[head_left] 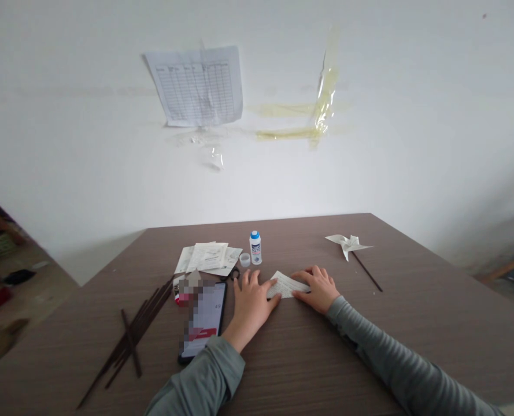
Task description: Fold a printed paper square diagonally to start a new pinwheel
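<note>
A printed piece of paper [286, 285], folded into a triangle, lies on the brown table [300, 352] between my hands. My left hand [253, 300] has its thumb and forefinger on the paper's left corner, with the other fingers spread on the tabletop. At the right corner, my right hand [318, 288] pinches the paper between thumb and fingers. Just beyond the paper stands a white glue bottle [255, 249] with a blue top, and a small clear cap [245, 260] sits beside it.
Left of my hands lie a phone [209, 323], dark sticks [139, 326], printed papers [207, 257] and partly hidden scissors [236, 274]. A paper pinwheel [347, 244] on a stick lies at the right. Behind the table is a white wall [283, 185] with a taped sheet [198, 86].
</note>
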The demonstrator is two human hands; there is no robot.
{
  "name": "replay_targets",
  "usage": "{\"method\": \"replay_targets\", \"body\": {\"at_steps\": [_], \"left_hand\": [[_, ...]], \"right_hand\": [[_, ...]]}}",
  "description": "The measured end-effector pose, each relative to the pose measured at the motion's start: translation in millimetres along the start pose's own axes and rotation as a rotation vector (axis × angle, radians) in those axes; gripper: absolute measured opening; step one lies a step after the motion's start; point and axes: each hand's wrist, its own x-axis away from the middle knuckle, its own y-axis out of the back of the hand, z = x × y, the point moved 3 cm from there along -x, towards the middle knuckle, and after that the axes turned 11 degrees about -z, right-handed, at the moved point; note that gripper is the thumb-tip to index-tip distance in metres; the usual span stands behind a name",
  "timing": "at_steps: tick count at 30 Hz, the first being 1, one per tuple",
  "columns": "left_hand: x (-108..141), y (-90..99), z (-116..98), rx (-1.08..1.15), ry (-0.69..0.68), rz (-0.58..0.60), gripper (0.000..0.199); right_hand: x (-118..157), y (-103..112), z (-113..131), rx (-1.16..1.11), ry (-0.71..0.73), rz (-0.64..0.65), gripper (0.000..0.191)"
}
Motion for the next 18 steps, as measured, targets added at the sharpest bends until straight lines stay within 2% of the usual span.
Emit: {"method": "replay_targets", "body": {"at_steps": [7,13,18], "left_hand": [[0,-5.3,3,-0.004,-0.009,-0.028,0.05],[-1,-7.2,5,-0.011,-0.014,-0.023,0.049],[0,-5.2,5,-0.008,-0.007,0.002,0.051]], "right_hand": [[-9,-3,-22,0.034,-0.044,0.041,0.067],[-21,-16,-49,0.059,-0.06,0.018,0.07],[-28,-16,-65,0.034,-0.047,0.001,0.073]]}}
